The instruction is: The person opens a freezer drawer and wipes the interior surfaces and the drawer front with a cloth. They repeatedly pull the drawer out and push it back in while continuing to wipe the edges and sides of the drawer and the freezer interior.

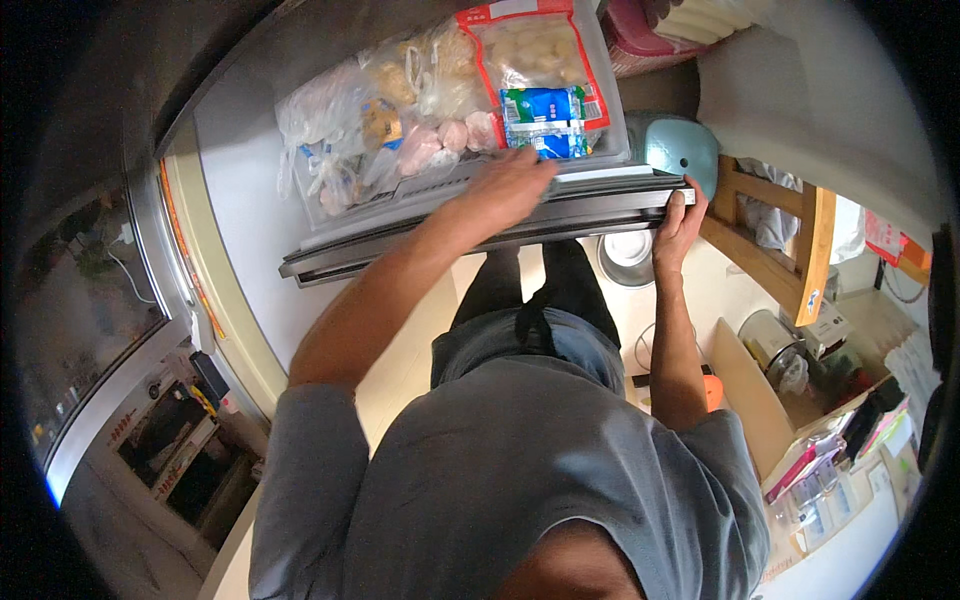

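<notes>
A pulled-out freezer drawer (616, 112) holds bagged food in front of me. My right hand (679, 221) grips the right end of its metal-trimmed front (592, 210), thumb on top. My left hand (517, 184), somewhat blurred, reaches over that front to the lower edge of a blue and green packet (546, 120). Whether its fingers hold the packet cannot be told. Beneath the packet lies a clear bag with a red border (536, 52), full of pale round pieces. Pinkish lumps (442, 142) and knotted clear plastic bags (330, 105) fill the middle and left.
A blue-green plastic stool (679, 150) and a wooden frame (814, 247) stand right of the drawer. A round metal pot (626, 259) is on the floor below its front. Farther right is an open box (750, 405) beside assorted goods. Glass-paned door framing (169, 277) runs along the left.
</notes>
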`<action>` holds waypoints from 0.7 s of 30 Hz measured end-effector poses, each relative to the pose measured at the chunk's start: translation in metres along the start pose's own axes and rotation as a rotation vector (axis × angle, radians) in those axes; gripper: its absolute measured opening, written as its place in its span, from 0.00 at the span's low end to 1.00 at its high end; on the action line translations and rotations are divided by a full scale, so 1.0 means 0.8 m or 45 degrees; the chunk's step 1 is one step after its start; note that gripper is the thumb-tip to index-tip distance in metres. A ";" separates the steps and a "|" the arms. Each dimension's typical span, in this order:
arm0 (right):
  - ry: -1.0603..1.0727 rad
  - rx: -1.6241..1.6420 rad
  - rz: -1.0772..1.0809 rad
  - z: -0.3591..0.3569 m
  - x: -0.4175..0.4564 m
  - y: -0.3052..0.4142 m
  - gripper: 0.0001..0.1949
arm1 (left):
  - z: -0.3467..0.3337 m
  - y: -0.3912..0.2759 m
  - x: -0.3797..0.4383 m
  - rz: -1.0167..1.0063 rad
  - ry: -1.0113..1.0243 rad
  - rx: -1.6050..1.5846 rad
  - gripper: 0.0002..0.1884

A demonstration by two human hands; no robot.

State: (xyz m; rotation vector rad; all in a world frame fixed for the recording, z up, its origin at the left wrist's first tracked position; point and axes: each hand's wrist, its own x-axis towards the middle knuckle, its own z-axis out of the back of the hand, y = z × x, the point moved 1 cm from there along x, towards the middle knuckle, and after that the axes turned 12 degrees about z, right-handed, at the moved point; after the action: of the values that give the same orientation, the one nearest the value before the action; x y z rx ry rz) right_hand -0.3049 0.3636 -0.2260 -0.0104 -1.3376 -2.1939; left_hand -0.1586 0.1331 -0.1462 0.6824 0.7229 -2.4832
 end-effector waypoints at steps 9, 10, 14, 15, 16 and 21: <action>-0.058 0.076 -0.109 -0.004 -0.005 -0.006 0.23 | 0.003 0.161 -0.111 0.046 -0.103 0.111 0.15; -0.047 0.081 -0.130 -0.002 -0.006 -0.014 0.23 | -0.002 0.186 -0.119 0.005 -0.130 0.112 0.14; -0.065 0.116 -0.178 -0.006 -0.006 0.007 0.23 | 0.008 0.260 -0.161 0.060 -0.033 0.097 0.12; -0.087 0.146 -0.182 -0.007 -0.007 0.009 0.23 | 0.014 0.266 -0.166 0.054 -0.019 0.087 0.12; -0.072 0.073 -0.136 -0.006 -0.007 0.002 0.22 | 0.019 0.269 -0.169 0.037 -0.026 0.071 0.13; -0.094 -0.018 -0.064 -0.013 -0.005 -0.004 0.21 | 0.029 0.250 -0.148 -0.238 0.012 0.265 0.11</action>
State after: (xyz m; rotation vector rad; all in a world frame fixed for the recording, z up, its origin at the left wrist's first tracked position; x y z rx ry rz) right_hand -0.3000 0.3585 -0.2350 -0.0643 -1.3758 -2.2646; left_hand 0.0347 0.0025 -0.1338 0.7297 0.5580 -2.7557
